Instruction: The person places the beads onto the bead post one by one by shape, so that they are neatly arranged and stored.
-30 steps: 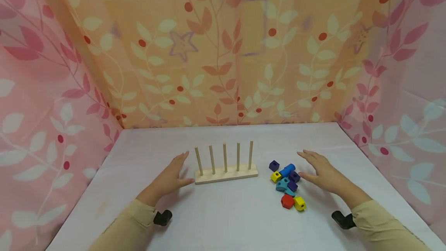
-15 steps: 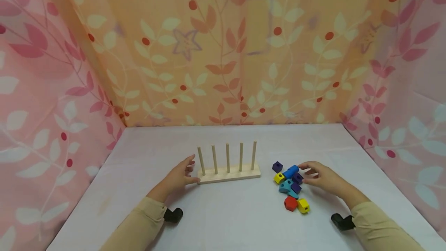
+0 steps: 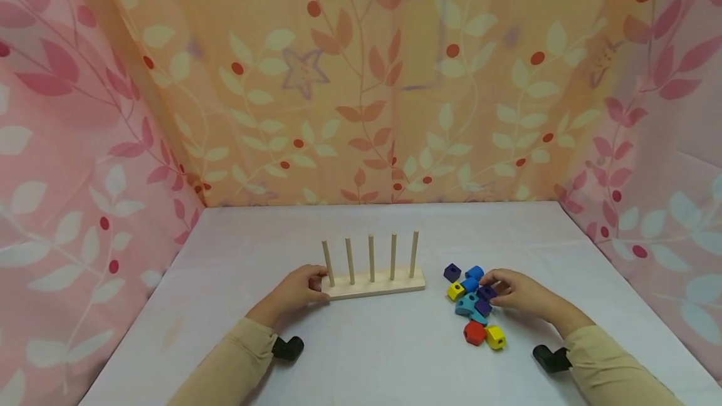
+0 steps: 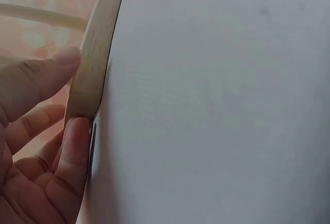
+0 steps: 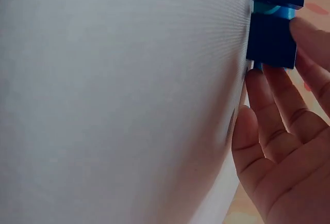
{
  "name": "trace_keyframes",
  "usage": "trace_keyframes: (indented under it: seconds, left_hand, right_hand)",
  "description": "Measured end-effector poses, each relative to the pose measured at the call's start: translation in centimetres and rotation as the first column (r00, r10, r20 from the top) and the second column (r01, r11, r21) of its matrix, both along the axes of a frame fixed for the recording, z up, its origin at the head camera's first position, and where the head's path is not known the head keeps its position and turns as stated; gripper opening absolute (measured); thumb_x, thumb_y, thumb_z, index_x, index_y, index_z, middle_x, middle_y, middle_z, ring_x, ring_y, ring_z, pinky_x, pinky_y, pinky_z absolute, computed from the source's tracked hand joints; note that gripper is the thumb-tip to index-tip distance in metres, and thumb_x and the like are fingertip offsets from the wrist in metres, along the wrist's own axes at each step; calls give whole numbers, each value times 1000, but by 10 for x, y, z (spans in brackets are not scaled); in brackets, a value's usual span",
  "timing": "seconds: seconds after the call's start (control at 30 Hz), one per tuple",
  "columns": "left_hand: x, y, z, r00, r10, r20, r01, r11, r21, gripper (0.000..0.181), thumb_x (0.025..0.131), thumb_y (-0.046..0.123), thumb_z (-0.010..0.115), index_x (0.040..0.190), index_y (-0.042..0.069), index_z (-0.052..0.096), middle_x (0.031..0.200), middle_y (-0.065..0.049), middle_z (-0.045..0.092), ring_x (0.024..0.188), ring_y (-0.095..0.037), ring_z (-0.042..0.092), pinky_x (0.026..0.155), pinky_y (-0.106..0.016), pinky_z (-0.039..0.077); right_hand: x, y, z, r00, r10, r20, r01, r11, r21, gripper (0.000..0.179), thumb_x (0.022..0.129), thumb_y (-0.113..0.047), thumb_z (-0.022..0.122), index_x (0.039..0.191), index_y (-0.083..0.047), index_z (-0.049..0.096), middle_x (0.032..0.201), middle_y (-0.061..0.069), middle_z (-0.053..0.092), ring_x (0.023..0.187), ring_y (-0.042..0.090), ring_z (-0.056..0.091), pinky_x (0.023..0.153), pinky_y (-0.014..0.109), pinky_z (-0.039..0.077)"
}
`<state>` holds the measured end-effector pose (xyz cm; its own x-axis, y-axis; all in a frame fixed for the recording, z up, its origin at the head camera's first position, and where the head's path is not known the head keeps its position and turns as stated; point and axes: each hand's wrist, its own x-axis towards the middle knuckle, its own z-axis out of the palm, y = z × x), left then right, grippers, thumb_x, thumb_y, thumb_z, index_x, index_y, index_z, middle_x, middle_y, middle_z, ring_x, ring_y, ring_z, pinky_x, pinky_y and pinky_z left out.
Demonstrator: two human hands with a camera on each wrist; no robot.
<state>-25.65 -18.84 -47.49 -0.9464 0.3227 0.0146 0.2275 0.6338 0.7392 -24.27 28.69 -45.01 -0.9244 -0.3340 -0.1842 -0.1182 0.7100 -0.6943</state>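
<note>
A wooden peg stand (image 3: pixel 389 284) with several upright dowels sits mid-table. My left hand (image 3: pixel 296 290) holds its left end, thumb along the base (image 4: pixel 93 74) in the left wrist view and fingers curled at the end. Over at the block pile, my right hand (image 3: pixel 519 292) pinches a dark purple cube (image 3: pixel 486 294). In the right wrist view the cube (image 5: pixel 270 39) has a fingertip on its edge and other fingers close below. Next to it lie another purple cube (image 3: pixel 482 307), a blue cylinder (image 3: pixel 474 273) and a teal block (image 3: pixel 465 303).
Around the pile are a third purple cube (image 3: pixel 452 272), a yellow block (image 3: pixel 455 291), a red hexagonal block (image 3: pixel 475 333) and another yellow block (image 3: pixel 496 337). Floral cloth (image 3: pixel 361 80) walls the white table (image 3: pixel 366 356) at the back and sides.
My left hand has moved right and closed on the stand's end. The right hand has reached the pile and curled its fingers at the purple cube; the blue pieces there have shifted.
</note>
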Motion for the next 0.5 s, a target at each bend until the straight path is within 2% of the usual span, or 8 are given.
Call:
trace_keyframes:
  seconds: [0.17, 0.27, 0.4, 0.5]
  left_hand:
    - [-3, 1, -2, 1000, -20, -22, 19, 998, -53, 47, 66, 19, 81, 106, 6, 60, 79, 1, 50, 71, -13, 46, 61, -25, 38]
    - [-5, 1, -3, 999, -30, -27, 28, 998, -63, 44, 66, 19, 81, 103, 8, 61, 78, 0, 49, 71, -13, 45, 61, -25, 37]
    - [-7, 0, -5, 995, -75, -66, 72, 996, -59, 43, 68, 24, 80, 102, 7, 61, 79, -1, 47, 70, -13, 44, 60, -26, 36]
    - [-8, 1, -5, 994, -87, -61, 84, 995, -50, 44, 68, 28, 79, 103, 8, 62, 81, 0, 47, 71, -13, 44, 61, -26, 36]
  right_hand:
    - [-1, -1, -2, 1000, -19, 16, 18, 999, 41, 26, 77, -7, 71, 99, -14, 61, 96, 2, 57, 88, 19, 51, 78, 37, 49]
    - [-1, -1, -3, 1000, -21, 12, 20, 998, 55, 25, 76, -7, 71, 97, -15, 61, 94, 2, 57, 87, 19, 51, 78, 37, 48]
    - [0, -1, -1, 1000, -22, 14, 21, 997, 68, 24, 77, -7, 71, 97, -15, 61, 94, 2, 57, 87, 20, 51, 78, 39, 48]
    - [1, -1, 3, 1000, -13, 15, 12, 997, 80, 23, 77, -9, 71, 98, -15, 61, 94, 2, 58, 87, 19, 52, 79, 39, 48]
